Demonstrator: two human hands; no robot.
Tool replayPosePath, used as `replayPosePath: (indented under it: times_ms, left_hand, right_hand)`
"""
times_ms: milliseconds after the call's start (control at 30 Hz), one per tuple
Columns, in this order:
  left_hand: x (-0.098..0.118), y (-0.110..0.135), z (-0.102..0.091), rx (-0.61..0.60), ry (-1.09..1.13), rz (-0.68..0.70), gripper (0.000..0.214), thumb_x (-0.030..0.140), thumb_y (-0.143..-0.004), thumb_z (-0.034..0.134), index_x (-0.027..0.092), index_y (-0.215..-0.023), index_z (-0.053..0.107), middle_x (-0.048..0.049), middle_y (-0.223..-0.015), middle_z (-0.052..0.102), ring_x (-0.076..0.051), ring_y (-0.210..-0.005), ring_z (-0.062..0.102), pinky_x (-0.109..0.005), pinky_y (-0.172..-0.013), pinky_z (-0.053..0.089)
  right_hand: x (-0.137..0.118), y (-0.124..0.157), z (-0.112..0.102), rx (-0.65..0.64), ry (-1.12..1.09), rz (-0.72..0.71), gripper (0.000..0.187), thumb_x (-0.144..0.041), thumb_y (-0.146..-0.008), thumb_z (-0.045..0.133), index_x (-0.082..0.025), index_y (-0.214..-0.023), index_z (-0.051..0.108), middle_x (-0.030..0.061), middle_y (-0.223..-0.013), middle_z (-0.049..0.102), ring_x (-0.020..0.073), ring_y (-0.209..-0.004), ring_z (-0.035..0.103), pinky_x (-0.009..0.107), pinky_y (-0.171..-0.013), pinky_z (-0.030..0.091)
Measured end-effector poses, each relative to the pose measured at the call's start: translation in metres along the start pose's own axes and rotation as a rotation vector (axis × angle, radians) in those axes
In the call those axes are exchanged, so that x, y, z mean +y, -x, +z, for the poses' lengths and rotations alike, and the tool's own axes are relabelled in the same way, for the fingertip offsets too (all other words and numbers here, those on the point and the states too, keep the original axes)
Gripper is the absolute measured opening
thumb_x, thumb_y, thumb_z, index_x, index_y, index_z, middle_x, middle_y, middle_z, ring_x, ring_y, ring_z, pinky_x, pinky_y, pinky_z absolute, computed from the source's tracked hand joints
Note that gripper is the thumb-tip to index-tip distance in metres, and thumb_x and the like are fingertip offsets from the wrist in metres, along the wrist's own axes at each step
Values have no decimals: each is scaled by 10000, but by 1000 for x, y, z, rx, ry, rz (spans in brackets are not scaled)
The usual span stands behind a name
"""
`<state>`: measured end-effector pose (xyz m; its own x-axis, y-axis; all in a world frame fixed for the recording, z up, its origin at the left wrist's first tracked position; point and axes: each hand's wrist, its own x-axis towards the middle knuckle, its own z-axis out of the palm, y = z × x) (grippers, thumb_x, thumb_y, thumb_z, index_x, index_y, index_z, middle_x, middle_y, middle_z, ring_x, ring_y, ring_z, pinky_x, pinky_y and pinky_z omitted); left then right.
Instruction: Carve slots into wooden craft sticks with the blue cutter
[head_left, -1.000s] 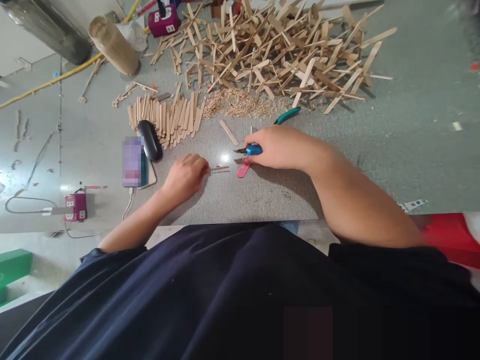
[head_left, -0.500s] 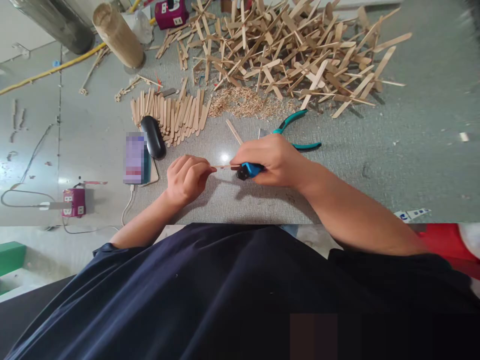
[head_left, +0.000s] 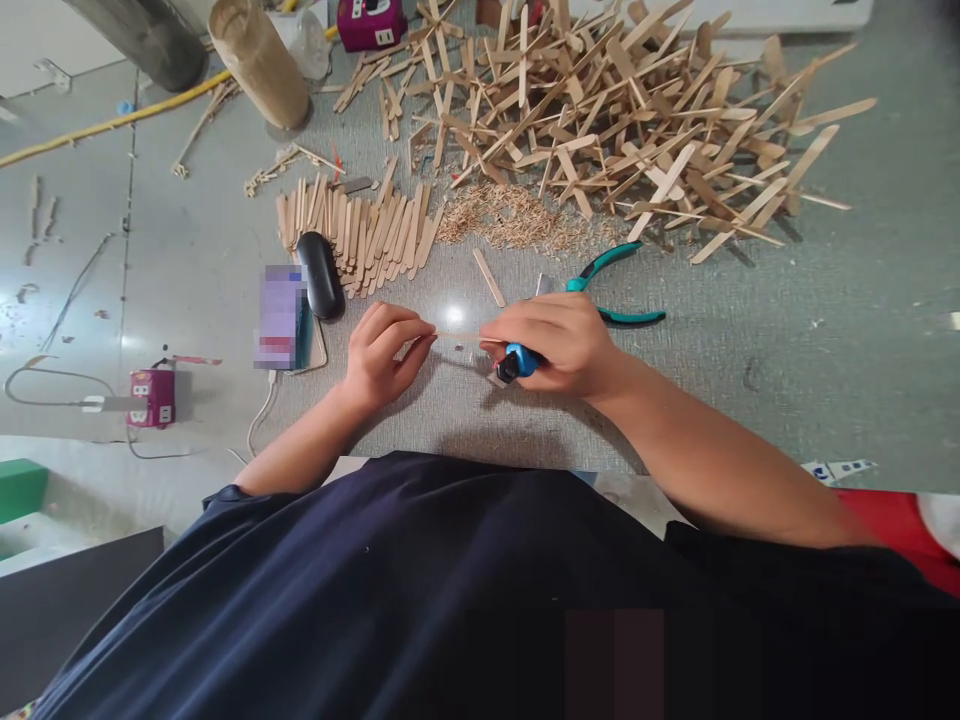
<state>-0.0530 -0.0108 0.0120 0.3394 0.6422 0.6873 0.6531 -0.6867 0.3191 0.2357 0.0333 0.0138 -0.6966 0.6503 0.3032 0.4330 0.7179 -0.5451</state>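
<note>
My left hand (head_left: 382, 352) pinches one end of a thin wooden stick (head_left: 457, 335) held level just above the grey table (head_left: 787, 330). My right hand (head_left: 559, 340) grips the stick's other end between its fingers and also clasps a blue-handled cutter (head_left: 517, 362), whose dark tip points down and left under the stick. Both hands are closed. Teal-handled pliers (head_left: 611, 290) lie on the table just beyond my right hand, and a single loose stick (head_left: 489, 277) lies beside them.
A big heap of wooden sticks (head_left: 622, 110) fills the far side, with wood shavings (head_left: 510, 215) before it. A row of flat sticks (head_left: 367, 230), a black case (head_left: 321, 275) and a phone (head_left: 281, 315) lie left. A cardboard tube (head_left: 259, 60) stands far left.
My left hand picked the stick up off the table and my right hand, still holding the cutter, came over to take its other end. The pliers came into full view.
</note>
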Motion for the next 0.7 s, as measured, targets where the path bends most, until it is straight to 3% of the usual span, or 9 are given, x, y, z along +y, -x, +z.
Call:
replayPosePath:
  times_ms: [200,367,533,700]
  left_hand:
    - [2,6,1,-77,68,-70,150,194,-1097,686,299,-1205,688,-31,-1019,794,-188,-916,765,-365,-768,605]
    - [0,12,3,-96,72,-112,61,286,-1128,661,301,-1174,699,-36,-977,784,-189,-866,739,-369,-739,610]
    - [0,12,4,-109,88,-148,134,404,-1153,645,297,-1096,700,-36,-922,748,-185,-816,700,-372,-706,580]
    - [4,9,5,-25,197,-71,54,287,-1112,702,318,-1153,685,-17,-955,780,-175,-844,730,-352,-711,570]
  right_hand:
    - [2,3,0,-15,-29,48,312,-389,-1110,537,-293,-1165,829,80,-1046,868,255,-910,786,411,-844,544]
    - [5,5,3,58,-12,-44,245,-352,-1110,574,-293,-1149,809,63,-1023,881,234,-912,808,393,-817,557]
    - [6,6,6,-3,14,-55,305,-389,-1141,520,-309,-1183,812,92,-1080,890,234,-962,803,404,-846,571]
    - [7,7,11,-27,45,-75,302,-354,-1114,539,-269,-1177,821,89,-1013,873,246,-901,785,404,-819,561]
